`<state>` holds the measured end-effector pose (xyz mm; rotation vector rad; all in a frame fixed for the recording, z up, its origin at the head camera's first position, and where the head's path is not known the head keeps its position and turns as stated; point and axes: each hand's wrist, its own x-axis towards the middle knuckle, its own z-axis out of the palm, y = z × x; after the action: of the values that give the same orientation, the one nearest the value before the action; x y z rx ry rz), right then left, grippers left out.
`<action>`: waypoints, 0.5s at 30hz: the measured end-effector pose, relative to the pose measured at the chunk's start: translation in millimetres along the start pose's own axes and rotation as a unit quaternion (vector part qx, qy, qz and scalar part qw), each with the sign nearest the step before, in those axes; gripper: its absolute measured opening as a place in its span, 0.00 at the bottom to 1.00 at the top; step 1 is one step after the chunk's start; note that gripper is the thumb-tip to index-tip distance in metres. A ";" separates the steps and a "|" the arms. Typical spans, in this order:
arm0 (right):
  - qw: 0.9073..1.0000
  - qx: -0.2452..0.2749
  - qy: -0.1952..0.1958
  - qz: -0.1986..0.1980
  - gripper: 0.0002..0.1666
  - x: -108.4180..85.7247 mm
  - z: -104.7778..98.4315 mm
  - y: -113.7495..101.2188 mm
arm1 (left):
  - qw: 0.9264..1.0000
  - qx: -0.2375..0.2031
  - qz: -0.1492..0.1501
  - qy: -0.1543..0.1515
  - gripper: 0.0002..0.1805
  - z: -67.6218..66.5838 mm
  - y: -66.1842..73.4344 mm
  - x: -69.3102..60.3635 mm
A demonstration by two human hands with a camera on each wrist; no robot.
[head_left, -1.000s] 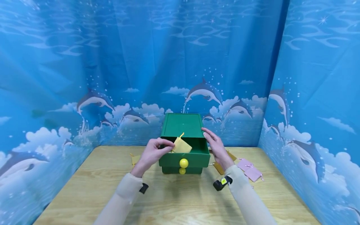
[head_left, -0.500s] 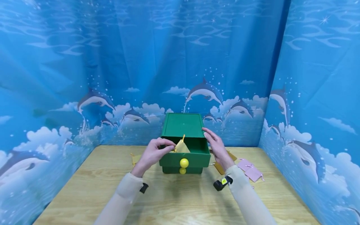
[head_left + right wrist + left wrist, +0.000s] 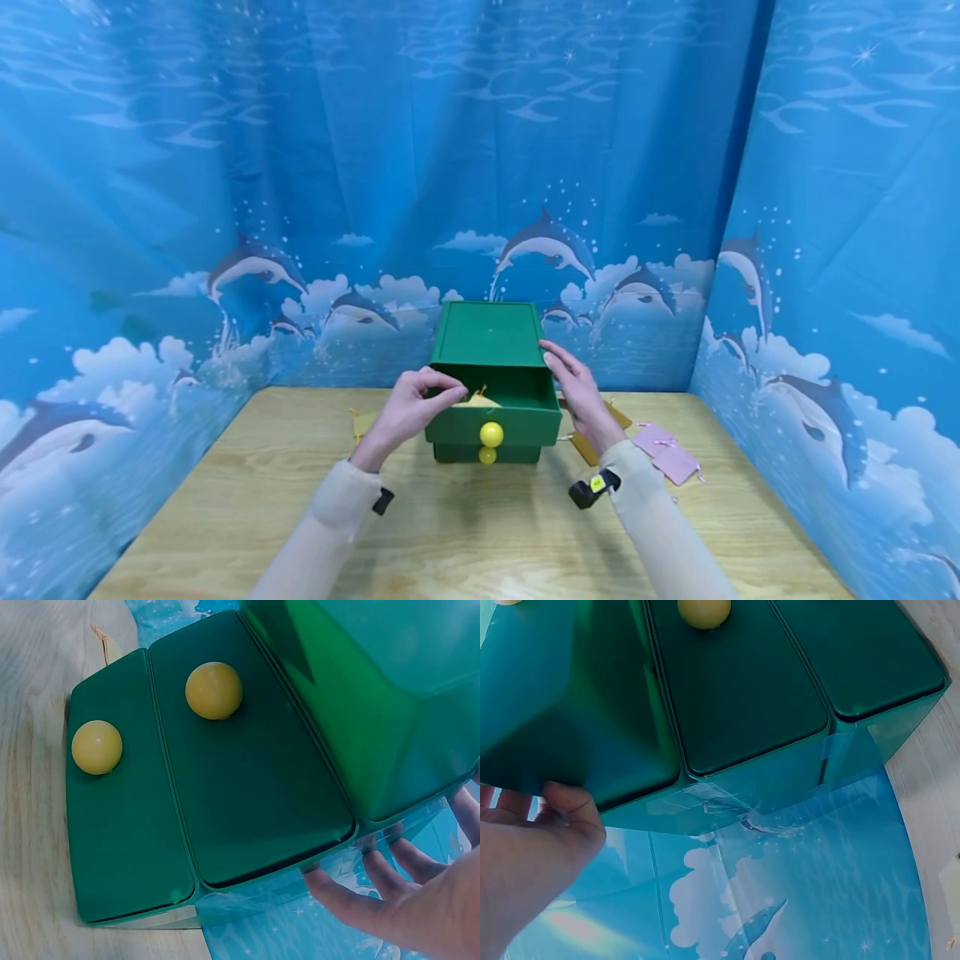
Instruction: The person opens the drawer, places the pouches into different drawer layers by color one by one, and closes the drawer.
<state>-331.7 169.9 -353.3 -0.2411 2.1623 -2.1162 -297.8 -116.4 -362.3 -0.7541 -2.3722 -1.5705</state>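
Note:
A green drawer cabinet with round yellow knobs stands on the table, its top drawer pulled out. Inside that drawer lies a small yellow drawstring pouch, mostly hidden by the drawer front. My left hand is over the drawer's left side, thumb and fingertips close together, with a small gap between them and the pouch. In the left wrist view, the drawer wall hides part of this hand's fingers. My right hand rests its extended fingers along the cabinet's right side.
Left of the cabinet, another yellow pouch lies on the wooden table. To the right are ochre pouches and pink pouches, near my right forearm. A blue dolphin-print curtain stands behind and at the sides.
The yellow pouch has left my left fingers and sunk into the top drawer, first tilting upright, then dropping behind its front. Both hands have stayed almost in place.

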 end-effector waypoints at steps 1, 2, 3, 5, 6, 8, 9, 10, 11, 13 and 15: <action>1.000 0.000 0.000 -0.001 0.29 -0.4 0.1 -0.3 | 1.000 -0.006 0.001 0.003 0.14 0.1 -0.3 -0.2; 1.000 0.000 -0.001 -0.001 0.29 -0.8 0.2 -0.6 | 1.000 -0.012 0.002 0.006 0.15 0.1 -0.5 -0.4; 1.000 0.001 0.000 0.000 0.29 -1.3 0.3 -0.9 | 1.000 -0.019 0.002 0.009 0.15 0.0 -0.7 -0.5; 1.000 0.000 -0.001 0.000 0.29 -1.8 0.5 -1.3 | 0.999 -0.038 0.001 0.015 0.16 -0.5 -1.7 -0.7; 1.000 0.000 -0.001 0.000 0.29 -1.8 0.5 -1.2 | 0.999 -0.047 0.001 0.018 0.16 -1.0 -2.4 -0.8; 1.000 -0.001 -0.001 0.002 0.29 -1.1 0.1 -0.4 | 0.997 -0.070 0.003 0.028 0.17 -2.1 -4.4 -1.0; 1.000 -0.001 0.000 0.002 0.29 -0.7 -0.3 0.1 | 0.996 -0.082 0.004 0.034 0.16 -2.7 -5.6 -1.2; 1.000 -0.001 -0.001 0.002 0.29 0.2 -0.9 1.1 | 0.995 -0.093 0.007 0.041 0.16 -3.3 -6.7 -1.2; 1.000 -0.001 -0.001 0.003 0.29 2.0 -1.7 2.9 | 0.993 -0.103 0.011 0.049 0.17 -4.0 -7.8 -1.3; 1.000 0.002 -0.001 0.002 0.30 6.1 -3.6 7.4 | 0.990 -0.125 0.018 0.064 0.17 -5.6 -10.2 -1.4; 1.000 0.004 0.000 0.000 0.30 10.4 -5.6 12.3 | 0.986 -0.147 0.022 0.077 0.17 -7.1 -12.6 -1.6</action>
<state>-343.4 173.7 -365.1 -0.2408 2.1540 -2.1248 -303.7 -127.1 -370.2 -0.7030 -2.0284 -1.9114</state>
